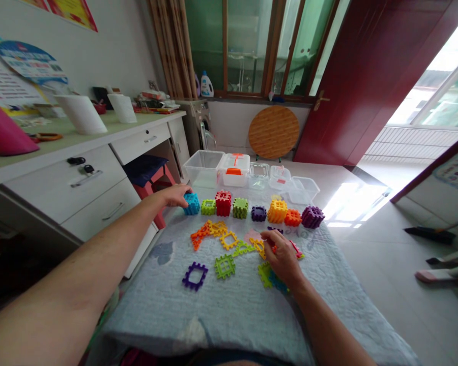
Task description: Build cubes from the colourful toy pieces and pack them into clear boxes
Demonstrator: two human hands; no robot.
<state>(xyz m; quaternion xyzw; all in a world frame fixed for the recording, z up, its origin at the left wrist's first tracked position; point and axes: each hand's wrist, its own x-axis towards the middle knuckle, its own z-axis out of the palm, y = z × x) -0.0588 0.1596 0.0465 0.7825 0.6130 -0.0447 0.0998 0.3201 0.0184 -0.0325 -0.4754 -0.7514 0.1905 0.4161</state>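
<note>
My left hand [178, 195] reaches to the left end of a row of stacked plastic interlocking pieces, its fingers closed around the blue stack [192, 204]. Beside that stack stand a small green stack [208, 207] and a tall red stack [223, 203]. My right hand [283, 255] is low over loose pieces, its fingers curled together; what they hold, if anything, is hidden. A yellow piece [258, 247] lies at its fingertips. Partly under the hand are a green piece [264, 274] and a blue piece [278, 282]. Nearer me lie a purple square frame [187, 280] and a green square [225, 267].
Further stacks continue rightward: green [240, 208], purple [258, 213], yellow [277, 211], orange [293, 218] and dark purple [313, 217]. Behind them stand several clear plastic boxes [204, 165], one with orange latches. A desk [145, 131] and stool [145, 170] are left of the cloth-covered table [168, 325].
</note>
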